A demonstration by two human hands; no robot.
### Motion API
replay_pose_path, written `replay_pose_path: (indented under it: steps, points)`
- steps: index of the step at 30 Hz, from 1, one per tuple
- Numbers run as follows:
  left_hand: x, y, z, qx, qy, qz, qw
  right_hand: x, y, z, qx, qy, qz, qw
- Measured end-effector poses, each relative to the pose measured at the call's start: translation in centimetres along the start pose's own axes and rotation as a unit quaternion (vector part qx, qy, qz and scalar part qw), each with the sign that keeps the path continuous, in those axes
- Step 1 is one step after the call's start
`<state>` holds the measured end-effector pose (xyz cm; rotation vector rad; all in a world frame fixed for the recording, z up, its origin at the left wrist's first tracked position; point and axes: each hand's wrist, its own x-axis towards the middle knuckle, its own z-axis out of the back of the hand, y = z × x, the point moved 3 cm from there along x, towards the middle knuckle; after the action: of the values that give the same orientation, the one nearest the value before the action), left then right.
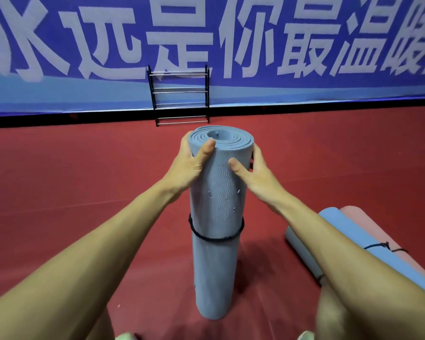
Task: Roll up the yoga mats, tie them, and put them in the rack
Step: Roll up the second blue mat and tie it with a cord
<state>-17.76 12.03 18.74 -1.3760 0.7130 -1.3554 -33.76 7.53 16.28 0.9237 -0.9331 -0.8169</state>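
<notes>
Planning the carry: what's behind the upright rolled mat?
A black rack stands against the blue banner, beyond red floor. The mat hides the floor directly behind it and most fingers of the left hand and right hand.

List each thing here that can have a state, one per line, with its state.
grey mat: rolled, upright, tied.
black cord: looped round grey mat's middle.
left hand: grips grey mat near top.
right hand: grips grey mat opposite.
blue mat: rolled, lying down, tied.
pink mat: lying beside blue mat.
rack: standing upright.
</notes>
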Motion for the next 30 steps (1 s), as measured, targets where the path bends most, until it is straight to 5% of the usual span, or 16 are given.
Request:
replay_pose_path:
  steps: [10,18,23,30]
  points:
    - [11.9,8.1,-1.6,-0.067,0.018,0.049,0.996,12.4,-6.5,2.3,0.019,-0.031,-0.041,0.998]
    - [19.7,12.9,-3.2,0.007,-0.012,0.085,0.996,19.5,-12.8,0.7,0.065,-0.095,-0.094,0.989]
    - [19.7,8.3,-0.6,0.036,-0.060,0.125,0.990,20.0,-6.9,0.4,0.030,-0.098,-0.138,0.985]
    - [25.5,-8.6,7.1,-0.029,-0.029,0.165,0.986,26.0,11.3,2.5,0.017,-0.055,-0.155,0.986]
